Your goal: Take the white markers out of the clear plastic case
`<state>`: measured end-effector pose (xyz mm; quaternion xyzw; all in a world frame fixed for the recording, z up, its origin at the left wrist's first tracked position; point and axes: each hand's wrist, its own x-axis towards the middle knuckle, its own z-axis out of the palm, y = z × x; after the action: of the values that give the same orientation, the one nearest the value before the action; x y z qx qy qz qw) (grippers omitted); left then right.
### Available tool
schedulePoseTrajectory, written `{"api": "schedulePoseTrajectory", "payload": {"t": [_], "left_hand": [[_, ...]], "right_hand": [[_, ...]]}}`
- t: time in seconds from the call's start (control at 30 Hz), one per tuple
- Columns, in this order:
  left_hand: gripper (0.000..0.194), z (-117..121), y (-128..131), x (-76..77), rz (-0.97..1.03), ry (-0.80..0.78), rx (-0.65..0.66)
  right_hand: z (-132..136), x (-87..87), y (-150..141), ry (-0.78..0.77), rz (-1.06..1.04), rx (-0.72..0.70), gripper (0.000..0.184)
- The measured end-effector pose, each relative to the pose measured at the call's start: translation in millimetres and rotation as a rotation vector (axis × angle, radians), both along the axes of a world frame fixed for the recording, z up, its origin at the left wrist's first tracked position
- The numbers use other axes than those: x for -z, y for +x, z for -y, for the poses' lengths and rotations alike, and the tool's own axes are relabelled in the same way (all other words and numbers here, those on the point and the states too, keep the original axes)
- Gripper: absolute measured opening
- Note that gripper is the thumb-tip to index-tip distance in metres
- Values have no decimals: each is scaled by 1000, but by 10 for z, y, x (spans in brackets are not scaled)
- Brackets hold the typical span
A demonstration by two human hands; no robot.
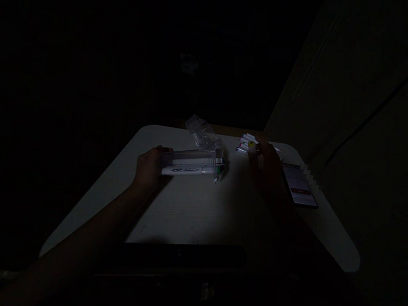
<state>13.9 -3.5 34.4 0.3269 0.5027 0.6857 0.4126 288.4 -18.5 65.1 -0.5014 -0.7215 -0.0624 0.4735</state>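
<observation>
The scene is very dark. My left hand (150, 165) grips the end of a clear plastic case (195, 163) that lies on its side on the pale table (195, 208), with markers inside it. Its open lid (201, 131) sticks up behind it. My right hand (268, 165) reaches to a small heap of white markers (248, 144) at the far side of the table. Its fingers are closed around one or more of them.
A phone (300, 186) with a lit screen lies right of my right hand, near the table's right edge. A dark strip (181, 252) runs along the table's near edge. A wall (369, 96) rises to the right.
</observation>
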Motion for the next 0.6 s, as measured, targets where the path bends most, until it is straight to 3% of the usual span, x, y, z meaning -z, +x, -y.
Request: {"api": "schedulePoseTrajectory", "payload": {"t": [0.13,0.27,0.37,0.6], "left_hand": [[26,-21,-22,37,8,11,1],[26,-20,-33,54,-1,25,25],[25,-14,-28,47,17,39,29],[27,-1,-10,19,15,4,5]], "right_hand": [[201,-215,-47,135,-163,-39,42],[329,-303,-64,251,-285,-37,35],[345,-295,-80,318,-398,-63,33],[226,-109,-133,224,-572,-102,36]]}}
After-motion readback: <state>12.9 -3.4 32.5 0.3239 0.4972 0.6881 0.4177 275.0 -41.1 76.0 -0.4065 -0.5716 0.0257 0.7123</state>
